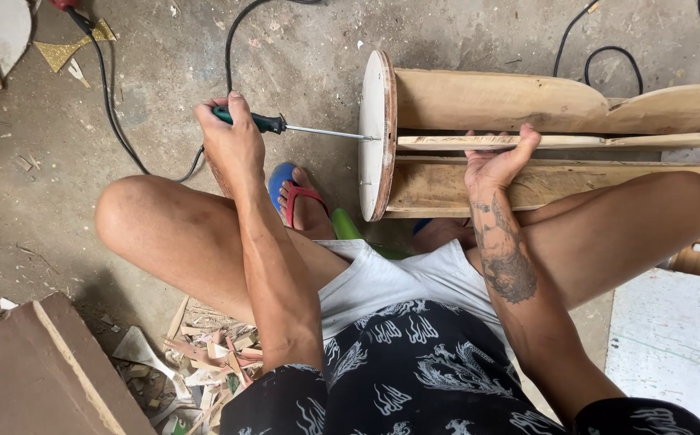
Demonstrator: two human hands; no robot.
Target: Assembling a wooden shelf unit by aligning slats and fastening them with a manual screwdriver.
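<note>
My left hand (233, 133) grips the dark green handle of a screwdriver (285, 127), whose metal shaft runs right and meets the face of a round white wooden disc (374, 133). The disc caps a wooden frame of long slats (495, 101) lying on its side across my lap. My right hand (499, 161) rests on a thin slat of that frame, fingers curled over its edge, just right of the disc. Both my knees are raised on either side.
Black cables (112, 105) trail over the concrete floor at top left and top right. Wood scraps and shavings (209, 362) lie under my left leg. A brown board (36, 379) sits at bottom left, a white panel (676, 338) at bottom right.
</note>
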